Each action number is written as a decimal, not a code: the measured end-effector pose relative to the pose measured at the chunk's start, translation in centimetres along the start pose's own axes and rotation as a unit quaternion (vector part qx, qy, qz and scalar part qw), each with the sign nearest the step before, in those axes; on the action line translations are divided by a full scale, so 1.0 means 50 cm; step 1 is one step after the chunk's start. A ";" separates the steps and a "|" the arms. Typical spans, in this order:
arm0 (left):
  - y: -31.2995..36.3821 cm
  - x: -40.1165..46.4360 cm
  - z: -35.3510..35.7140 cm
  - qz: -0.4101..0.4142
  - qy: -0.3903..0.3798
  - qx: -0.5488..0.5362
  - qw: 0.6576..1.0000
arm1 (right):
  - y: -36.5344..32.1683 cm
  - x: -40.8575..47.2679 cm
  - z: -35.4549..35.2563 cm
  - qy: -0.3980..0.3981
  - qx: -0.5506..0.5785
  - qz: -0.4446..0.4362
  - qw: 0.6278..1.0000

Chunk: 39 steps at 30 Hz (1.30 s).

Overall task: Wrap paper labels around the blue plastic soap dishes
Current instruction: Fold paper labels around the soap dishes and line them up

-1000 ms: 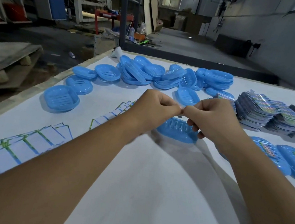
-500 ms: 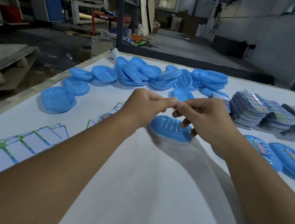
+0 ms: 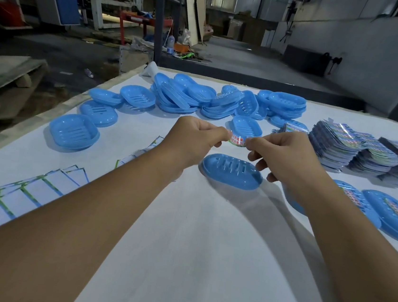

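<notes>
While pinched taut, red-lettered label (image 3: 238, 140).

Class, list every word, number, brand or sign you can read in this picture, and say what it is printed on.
Label strip, pinched between the left hand and the right hand: red characters on white, too blurred to read.
Stacks of printed labels: a colourful pattern, too small to read.
Sheets with green and blue borders: no text shows.
Nothing else carries readable text.

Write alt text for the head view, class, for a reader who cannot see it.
Two hands, left and right, pinch a label stretched between them above an upturned blue dish on a white table. More dishes lie beyond, label stacks to the right.
</notes>
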<state>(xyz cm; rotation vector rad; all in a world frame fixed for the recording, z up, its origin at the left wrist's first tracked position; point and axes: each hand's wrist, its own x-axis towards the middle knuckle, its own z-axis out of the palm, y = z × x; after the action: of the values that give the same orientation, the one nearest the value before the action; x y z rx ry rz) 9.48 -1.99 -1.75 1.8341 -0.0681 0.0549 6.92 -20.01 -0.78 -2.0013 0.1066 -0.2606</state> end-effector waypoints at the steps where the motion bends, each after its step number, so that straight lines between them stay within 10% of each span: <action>1: 0.000 0.000 0.001 -0.001 -0.002 0.003 1.000 | 0.000 0.000 -0.001 -0.002 -0.001 0.003 1.000; 39: -0.030 0.006 0.005 0.037 -0.041 0.232 0.971 | -0.003 -0.007 -0.005 -0.073 -0.192 0.084 0.975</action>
<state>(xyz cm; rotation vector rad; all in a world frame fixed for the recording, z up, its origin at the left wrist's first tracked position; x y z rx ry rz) 9.87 -1.85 -3.24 2.3020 -0.1952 0.0505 6.52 -20.10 -0.58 -2.3709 0.2459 0.0209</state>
